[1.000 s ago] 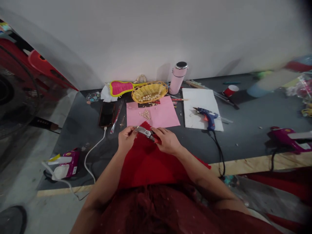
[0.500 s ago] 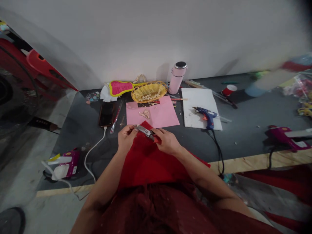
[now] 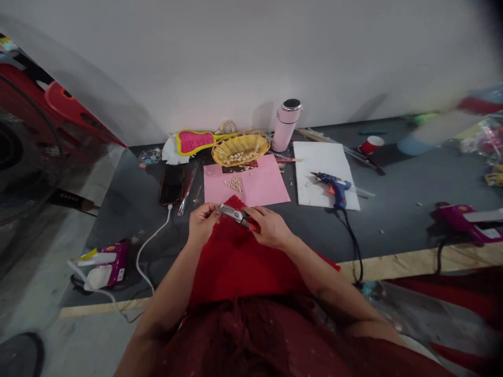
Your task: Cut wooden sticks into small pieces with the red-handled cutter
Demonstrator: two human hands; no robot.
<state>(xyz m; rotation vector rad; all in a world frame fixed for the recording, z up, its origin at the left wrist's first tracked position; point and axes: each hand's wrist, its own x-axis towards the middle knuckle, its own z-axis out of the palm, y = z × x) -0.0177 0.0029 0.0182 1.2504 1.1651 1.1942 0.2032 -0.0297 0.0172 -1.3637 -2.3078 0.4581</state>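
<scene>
My right hand (image 3: 271, 226) is wrapped round the red handles of pruning shears (image 3: 234, 213), whose metal blades point left. My left hand (image 3: 202, 224) is closed in a pinch at the blade tips, on a small pale piece (image 3: 221, 207) too small to name for certain. Beneath both hands a red cloth (image 3: 247, 262) spreads over my lap and up to the table's edge. Just beyond the hands, a pile of small pale pieces (image 3: 233, 183) lies on a pink sheet (image 3: 267, 183).
A yellow wicker basket (image 3: 251, 144) holds more pale pieces. Around it are a pink flask (image 3: 286, 125), a pink-and-yellow paddle-shaped item (image 3: 195, 142) and a phone (image 3: 172, 184) on a white cable. At right, a blue glue gun (image 3: 334, 188) rests on a white board (image 3: 314, 154).
The shears have turned slightly and their blades show more clearly. Both hands stay almost in place, the left having shifted a touch to the left.
</scene>
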